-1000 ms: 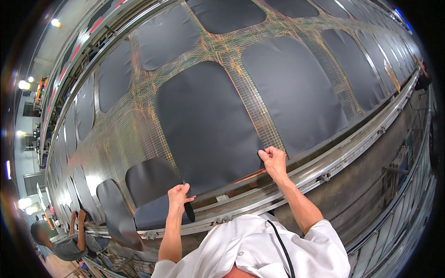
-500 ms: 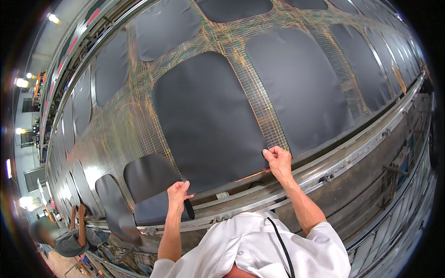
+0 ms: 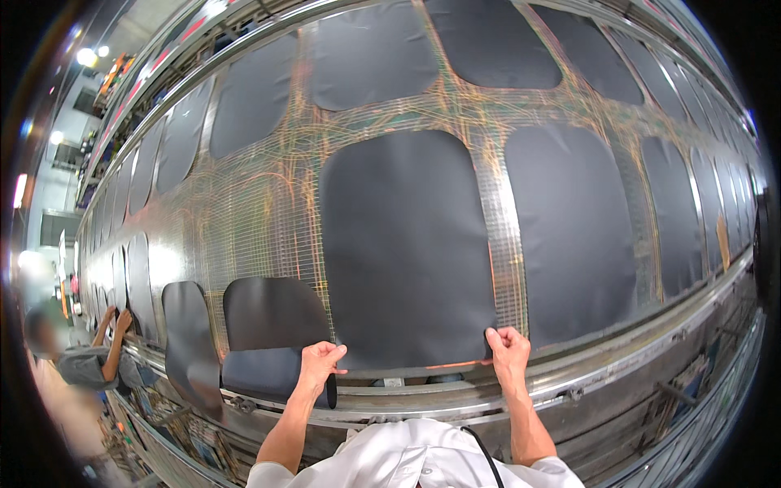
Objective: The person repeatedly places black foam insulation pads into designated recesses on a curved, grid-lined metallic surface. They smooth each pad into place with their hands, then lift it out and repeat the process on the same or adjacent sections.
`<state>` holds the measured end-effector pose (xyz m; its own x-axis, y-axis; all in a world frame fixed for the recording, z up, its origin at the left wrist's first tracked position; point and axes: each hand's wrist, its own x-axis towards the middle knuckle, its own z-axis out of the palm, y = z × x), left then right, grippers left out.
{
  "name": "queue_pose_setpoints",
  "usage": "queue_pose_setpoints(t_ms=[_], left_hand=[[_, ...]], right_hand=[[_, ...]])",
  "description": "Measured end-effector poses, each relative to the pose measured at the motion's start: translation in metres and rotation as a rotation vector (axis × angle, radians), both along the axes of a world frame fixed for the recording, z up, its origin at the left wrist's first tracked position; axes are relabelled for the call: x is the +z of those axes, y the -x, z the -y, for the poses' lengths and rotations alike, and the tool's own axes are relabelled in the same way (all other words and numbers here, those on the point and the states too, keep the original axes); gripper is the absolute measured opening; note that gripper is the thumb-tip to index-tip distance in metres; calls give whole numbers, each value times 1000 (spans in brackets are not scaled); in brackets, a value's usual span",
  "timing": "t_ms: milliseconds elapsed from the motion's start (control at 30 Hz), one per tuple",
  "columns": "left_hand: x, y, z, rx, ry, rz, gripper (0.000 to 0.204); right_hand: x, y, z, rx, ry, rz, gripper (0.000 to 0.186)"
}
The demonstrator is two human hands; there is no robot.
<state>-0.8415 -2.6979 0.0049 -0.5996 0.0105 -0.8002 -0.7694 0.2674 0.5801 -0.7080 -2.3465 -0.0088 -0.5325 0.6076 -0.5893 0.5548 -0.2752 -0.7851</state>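
Note:
A large black sheet [image 3: 407, 252] with rounded far corners lies flat on the table before me. My left hand [image 3: 321, 363] is closed in a pinch on its near left corner. At the near right corner, my right hand [image 3: 508, 348] pinches the same sheet between thumb and fingers. Just left of my left hand is another black sheet [image 3: 272, 311], its near part folded over the table edge. A similar black sheet [image 3: 576, 236] lies flat to the right of the one I hold.
The long table top [image 3: 244, 220] is marked with green, yellow and orange lines. More black sheets [image 3: 374, 53] lie in a far row. Metal rails [image 3: 439, 400] run along the near edge. At the far left a co-worker [image 3: 85, 366] has both hands on another sheet.
My view has tilted and turned, so the table appears straighter and lower in the picture. Both hands keep their pinch on the sheet's near corners.

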Motion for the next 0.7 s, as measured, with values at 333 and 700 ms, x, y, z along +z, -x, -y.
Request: queue_pose_setpoints(t_ms=[333, 700], left_hand=[[-1, 1, 5, 25, -37, 57, 18], [-4, 5, 12, -46, -68, 68, 19]], right_hand=[[-6, -1, 0, -10, 18, 14, 23], [1, -3, -4, 73, -80, 32, 24]])
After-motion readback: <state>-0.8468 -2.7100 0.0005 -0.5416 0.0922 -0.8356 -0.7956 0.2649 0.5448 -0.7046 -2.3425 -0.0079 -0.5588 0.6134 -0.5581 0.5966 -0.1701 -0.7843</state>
